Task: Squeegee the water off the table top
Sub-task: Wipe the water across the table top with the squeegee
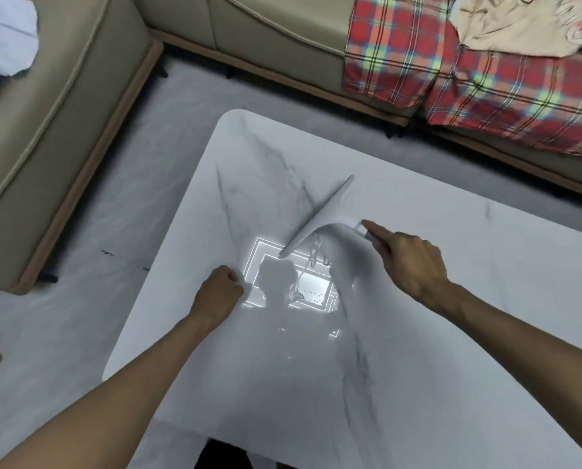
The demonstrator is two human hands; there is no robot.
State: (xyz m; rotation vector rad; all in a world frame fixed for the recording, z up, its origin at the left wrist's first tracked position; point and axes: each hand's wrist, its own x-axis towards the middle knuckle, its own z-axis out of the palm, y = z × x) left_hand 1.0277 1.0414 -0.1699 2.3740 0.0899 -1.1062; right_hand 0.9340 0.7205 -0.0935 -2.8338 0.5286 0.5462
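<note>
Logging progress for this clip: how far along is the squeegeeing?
Early or midway. Done: no stretch that I can call cleared. In hand: the right hand holds the squeegee, blade down on the table top. To do: water glistens in a puddle and streaks just below the blade, beside the left hand, a resting fist.

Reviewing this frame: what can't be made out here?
Head view:
The squeegee handle: partly under the right hand.
Left hand: curled fingers hide whether it holds anything.
Water: extent lost in glare on the table top.
Table top: right end cut off by the frame edge.
</note>
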